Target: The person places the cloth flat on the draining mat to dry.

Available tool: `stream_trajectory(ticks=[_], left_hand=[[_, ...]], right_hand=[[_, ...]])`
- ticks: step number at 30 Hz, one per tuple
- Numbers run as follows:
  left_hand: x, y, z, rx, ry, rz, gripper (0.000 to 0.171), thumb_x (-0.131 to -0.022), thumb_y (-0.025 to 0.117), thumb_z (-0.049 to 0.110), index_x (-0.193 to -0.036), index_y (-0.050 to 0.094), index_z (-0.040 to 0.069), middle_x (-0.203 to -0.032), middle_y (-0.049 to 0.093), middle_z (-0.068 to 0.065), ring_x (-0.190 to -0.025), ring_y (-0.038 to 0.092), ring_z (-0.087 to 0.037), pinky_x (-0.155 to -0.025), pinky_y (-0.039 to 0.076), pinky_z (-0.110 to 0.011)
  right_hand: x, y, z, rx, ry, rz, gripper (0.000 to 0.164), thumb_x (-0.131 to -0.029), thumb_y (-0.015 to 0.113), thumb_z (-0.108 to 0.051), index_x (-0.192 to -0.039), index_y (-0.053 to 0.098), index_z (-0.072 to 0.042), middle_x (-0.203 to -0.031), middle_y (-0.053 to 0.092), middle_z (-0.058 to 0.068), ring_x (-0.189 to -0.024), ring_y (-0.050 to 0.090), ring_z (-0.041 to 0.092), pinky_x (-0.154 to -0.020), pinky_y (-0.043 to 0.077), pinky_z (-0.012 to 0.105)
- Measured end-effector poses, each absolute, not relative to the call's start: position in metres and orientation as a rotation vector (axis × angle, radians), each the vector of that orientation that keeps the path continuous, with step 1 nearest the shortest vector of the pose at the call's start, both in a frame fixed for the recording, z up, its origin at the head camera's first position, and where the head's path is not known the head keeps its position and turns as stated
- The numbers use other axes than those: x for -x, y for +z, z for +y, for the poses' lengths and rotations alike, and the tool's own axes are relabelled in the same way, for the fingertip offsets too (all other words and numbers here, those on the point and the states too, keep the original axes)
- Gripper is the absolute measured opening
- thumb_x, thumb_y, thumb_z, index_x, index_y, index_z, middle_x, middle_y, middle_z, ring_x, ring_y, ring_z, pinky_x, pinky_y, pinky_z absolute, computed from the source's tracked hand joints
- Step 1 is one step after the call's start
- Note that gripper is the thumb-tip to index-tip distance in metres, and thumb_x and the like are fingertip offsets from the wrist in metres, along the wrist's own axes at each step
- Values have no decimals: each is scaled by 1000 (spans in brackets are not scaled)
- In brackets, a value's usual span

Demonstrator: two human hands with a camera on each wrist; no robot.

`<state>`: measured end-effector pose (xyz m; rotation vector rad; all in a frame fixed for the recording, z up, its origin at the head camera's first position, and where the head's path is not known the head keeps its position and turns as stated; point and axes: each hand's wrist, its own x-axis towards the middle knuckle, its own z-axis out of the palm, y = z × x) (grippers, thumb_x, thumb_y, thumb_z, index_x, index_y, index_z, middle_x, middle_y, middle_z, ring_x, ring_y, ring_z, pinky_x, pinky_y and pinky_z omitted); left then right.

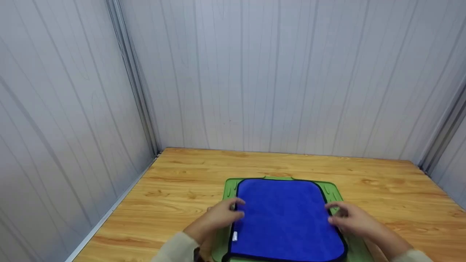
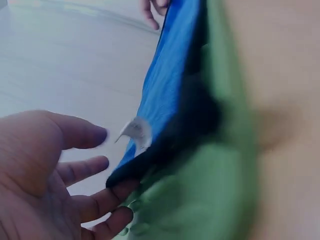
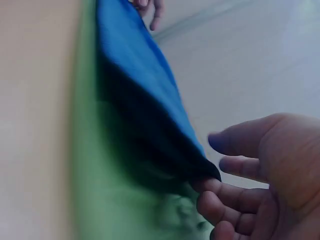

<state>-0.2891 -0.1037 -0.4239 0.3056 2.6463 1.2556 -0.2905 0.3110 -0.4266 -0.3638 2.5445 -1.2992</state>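
A blue cloth (image 1: pixel 282 218) with a black border lies over a green board (image 1: pixel 332 190) that has raised marks along its sides. A small white tag (image 1: pixel 235 236) is sewn at the cloth's left edge. My left hand (image 1: pixel 222 214) is at the cloth's left edge, thumb and fingers apart. At the right edge, my right hand (image 1: pixel 352 218) has its fingers loosely bent, thumb also apart. Both wrist views show fingertips by the underside of the cloth's black border (image 3: pixel 150 117), with the border slightly raised off the board. Neither thumb presses on the cloth.
The board sits on a wood-grain table (image 1: pixel 174 189). A pale panelled wall (image 1: pixel 255 80) rises behind the table, and another wall (image 1: pixel 62 120) stands along the left side.
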Motion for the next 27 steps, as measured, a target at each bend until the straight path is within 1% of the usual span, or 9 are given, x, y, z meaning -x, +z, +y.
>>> stream_trajectory(ticks=[2,5,7,9,12,13,16,21,27], left_hand=[[304,-423,-99,-254,1323,2647,32,-98,64,28,-129,67,19,-132,63,-10,-126,53,-34,-110,24,-67],[323,-427,-92,-195,1408,2666,33,-100,60,28,-130,68,15,-134,63,-10,-126,55,-33,-107,36,-60],[331,-431,-88,-179,1456,2688,35,-101,59,28,-130,69,14,-135,63,-10,-128,54,-33,-111,31,-60],[336,-435,-84,-183,1478,2729,36,-101,58,28,-131,69,13,-135,63,-10,-131,53,-34,-114,21,-63],[340,-438,-84,-212,1505,2811,36,-101,57,25,-132,69,11,-135,64,-9,-132,51,-35,-113,10,-67],[340,-438,-85,-222,1508,2830,35,-101,57,24,-131,69,11,-135,64,-10,-132,52,-35,-113,10,-67],[341,-439,-88,-220,1462,2872,34,-101,57,24,-129,71,11,-133,65,-9,-129,54,-35,-112,13,-65],[339,-441,-87,-210,1257,2877,36,-101,59,26,-132,69,12,-133,64,-11,-124,46,-38,-105,23,-60],[334,-437,-86,-303,953,2974,48,-98,60,27,-140,60,2,-139,59,-17,-125,46,-40,-104,23,-61]], right_hand=[[310,-424,303,346,-1302,2616,50,-97,68,-19,-138,53,6,-101,67,14,-83,62,25,-66,53,39],[337,-425,290,341,-1267,2721,48,-98,67,-20,-136,55,7,-117,64,26,-98,64,33,-75,53,43],[349,-427,285,353,-1252,2779,45,-99,65,-19,-135,57,7,-128,59,31,-104,62,39,-79,53,46],[356,-429,282,371,-1232,2857,42,-100,63,-18,-133,59,7,-134,56,31,-110,59,41,-84,51,47],[359,-431,282,295,-1286,2916,37,-101,61,-18,-133,62,2,-136,57,27,-108,59,40,-84,50,48],[359,-431,283,285,-1281,2943,36,-101,61,-18,-132,63,1,-136,58,26,-114,58,37,-88,49,48],[358,-434,287,288,-1226,2978,35,-100,61,-16,-129,64,3,-132,60,27,-114,58,41,-90,49,52],[354,-437,292,334,-1107,2993,36,-99,62,-15,-128,63,6,-124,63,26,-115,58,44,-91,49,56],[352,-436,293,383,-998,2991,36,-98,62,-14,-125,65,10,-122,63,28,-118,57,46,-94,48,58]])
